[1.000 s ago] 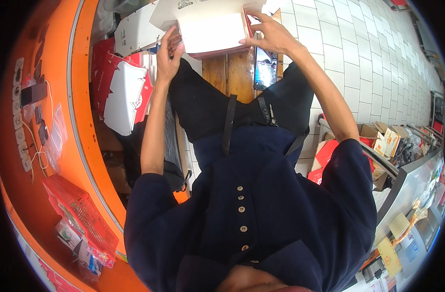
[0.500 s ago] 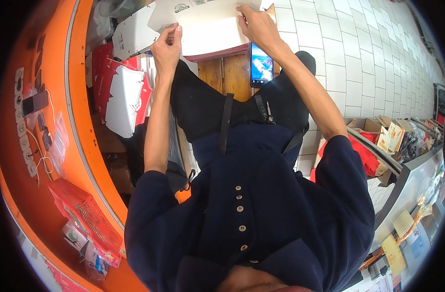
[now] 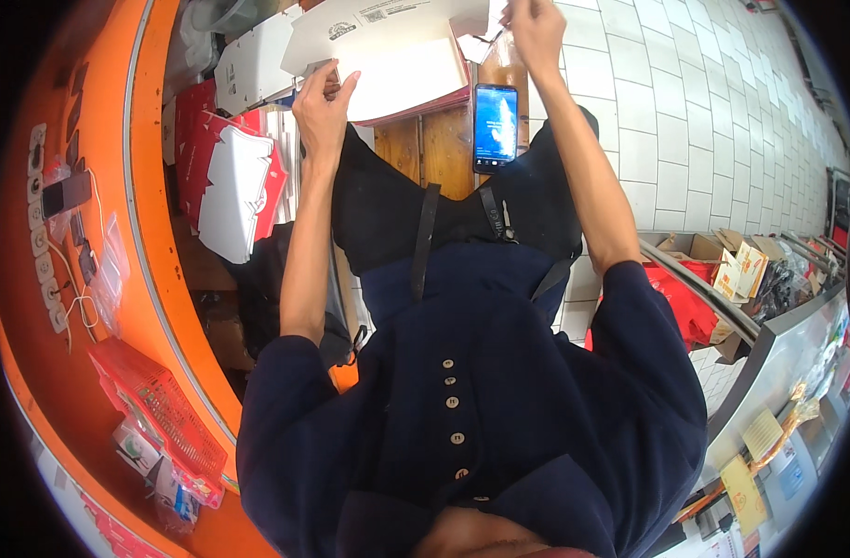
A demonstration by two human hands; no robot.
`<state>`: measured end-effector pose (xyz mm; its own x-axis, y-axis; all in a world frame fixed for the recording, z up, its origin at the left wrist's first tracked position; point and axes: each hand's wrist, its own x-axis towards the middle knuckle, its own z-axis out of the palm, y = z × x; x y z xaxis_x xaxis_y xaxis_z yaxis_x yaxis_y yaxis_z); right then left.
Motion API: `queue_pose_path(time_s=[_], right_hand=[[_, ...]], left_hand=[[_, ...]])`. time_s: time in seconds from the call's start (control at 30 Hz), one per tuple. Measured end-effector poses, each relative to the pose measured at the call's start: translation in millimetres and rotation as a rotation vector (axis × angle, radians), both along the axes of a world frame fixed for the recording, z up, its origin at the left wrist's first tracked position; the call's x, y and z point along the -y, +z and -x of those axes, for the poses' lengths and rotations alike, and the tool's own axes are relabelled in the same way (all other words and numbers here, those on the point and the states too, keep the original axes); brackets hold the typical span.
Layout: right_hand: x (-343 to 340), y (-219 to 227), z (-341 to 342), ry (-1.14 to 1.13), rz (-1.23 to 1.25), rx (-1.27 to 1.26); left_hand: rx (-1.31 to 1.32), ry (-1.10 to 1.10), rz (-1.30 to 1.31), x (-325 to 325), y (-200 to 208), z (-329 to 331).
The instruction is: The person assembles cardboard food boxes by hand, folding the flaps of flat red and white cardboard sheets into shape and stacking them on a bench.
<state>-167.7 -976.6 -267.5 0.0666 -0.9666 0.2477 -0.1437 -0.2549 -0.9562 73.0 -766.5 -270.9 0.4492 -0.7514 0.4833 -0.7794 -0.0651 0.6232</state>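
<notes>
Lying over wooden bench [image 3: 444, 139], top centre: box [image 3: 402, 79], open, white inside, red outside, printed white flap [image 3: 378, 26] along far side. Left hand [image 3: 321, 107]: at box's left end, fingers curled, thumb apart. Right hand [image 3: 537, 37]: just beyond box's right end, fingers bent, close together. Fingertips small near frame edge; cannot tell whether either hand grips anything. Phone [image 3: 496, 126]: screen lit blue, beside box's near right corner. Flat cartons [image 3: 234, 195]: red and white, left of box. Basket [image 3: 160, 409]: red, perforated, lower left.
</notes>
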Motion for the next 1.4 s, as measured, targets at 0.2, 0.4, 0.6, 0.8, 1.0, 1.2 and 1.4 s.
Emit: queue_pose_path(time_s=[0.2,0.4,0.6,0.8,1.0,1.2,1.4], right_hand=[[105,-121,9,0.048,0.390,-0.468],[50,-81,-33,0.200,0.748,-1.072],[79,-61,-10,0.486,0.301,-1.323],[73,-43,-22,0.688,0.147,-1.152],[84,-45,-5,0.552,0.408,-1.086],[114,-112,1,0.581,0.468,-1.354],[123,-102,-23,0.638,0.282,-1.303]], left_hand=[[-0.095,-0.076,-0.034,27,4,19],[-0.081,0.029,-0.056,-10,8,7],[-0.113,-0.066,-0.121,2,9,25],[-0.102,-0.065,-0.136,-15,15,23],[-0.096,-0.062,-0.092,-18,9,22],[-0.079,-0.105,-0.129,-7,9,38],[-0.125,-0.060,-0.127,-29,24,39]])
